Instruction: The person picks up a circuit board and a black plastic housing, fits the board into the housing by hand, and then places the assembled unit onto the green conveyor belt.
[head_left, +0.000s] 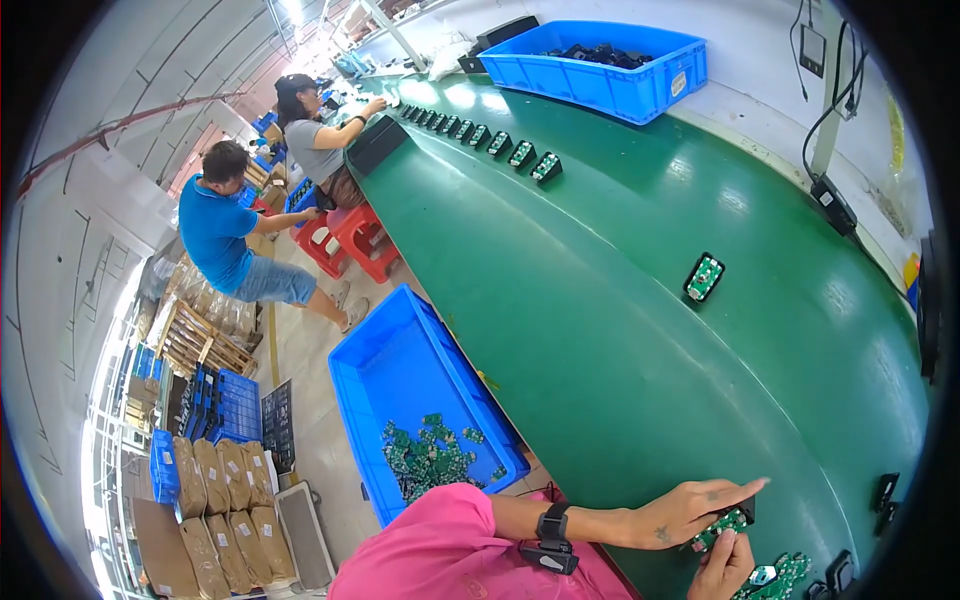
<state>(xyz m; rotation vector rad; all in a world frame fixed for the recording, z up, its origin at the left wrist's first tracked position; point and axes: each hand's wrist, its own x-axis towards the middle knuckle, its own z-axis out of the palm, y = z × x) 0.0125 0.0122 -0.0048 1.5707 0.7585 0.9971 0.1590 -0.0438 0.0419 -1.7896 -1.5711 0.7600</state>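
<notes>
Near the front edge of the green bench, my left hand (680, 515) grips a small black housing with a green circuit board (725, 524) in it. Its index finger stretches out over the top. From below, my right hand (724, 570) pinches the same board with thumb and fingers. A wristband with a dark device (550, 540) sits on my left wrist. Beside my right hand lies a pile of loose green circuit boards (785, 575). Black housings (840, 572) rest just right of the pile. Farther up the bench stands one black housing with a board (705, 277).
A row of housings with boards (521, 153) runs toward the far end of the bench (520, 270). A blue bin (600, 88) of black parts stands at the back. Left of the bench, another blue bin (385, 350) holds circuit boards. Two people (215, 235) are beyond, near red stools (365, 240).
</notes>
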